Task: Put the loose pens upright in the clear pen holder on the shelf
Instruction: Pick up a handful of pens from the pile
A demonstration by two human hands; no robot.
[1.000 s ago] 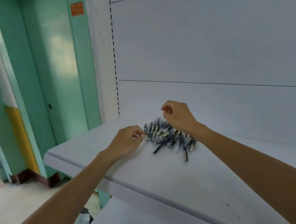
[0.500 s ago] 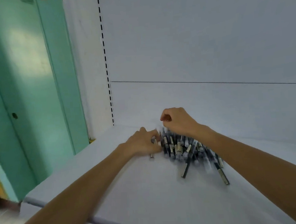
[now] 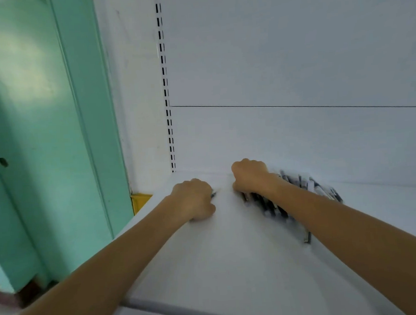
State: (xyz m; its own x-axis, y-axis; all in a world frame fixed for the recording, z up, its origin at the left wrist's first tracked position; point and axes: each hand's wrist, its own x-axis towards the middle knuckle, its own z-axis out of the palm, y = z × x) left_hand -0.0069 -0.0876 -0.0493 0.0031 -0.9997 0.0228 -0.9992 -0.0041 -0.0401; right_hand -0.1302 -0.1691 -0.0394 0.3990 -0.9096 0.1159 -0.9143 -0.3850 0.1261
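A pile of loose dark pens [image 3: 299, 186] with pale labels lies on the white shelf [image 3: 232, 248], near the back panel. My right hand [image 3: 250, 176] is a closed fist at the pile's left end, its fingers curled down onto the pens; my forearm covers part of the heap. To the left, apart from the pile, my left hand [image 3: 193, 199] rests closed on the shelf, and a dark pen tip [image 3: 213, 195] pokes out at its fingers. One pen [image 3: 307, 236] lies at the pile's near edge. No clear pen holder is in view. The picture is motion-blurred.
The white back panel [image 3: 293, 54] rises right behind the pile, with a slotted upright [image 3: 165, 87] at its left. A green door and wall [image 3: 41, 118] stand left of the shelf. The shelf's front edge [image 3: 162, 306] runs near the bottom.
The view has moved closer and to the right. My left hand drew left, away from the pile, with a pen tip showing. My right fist stayed at the pile's left end.
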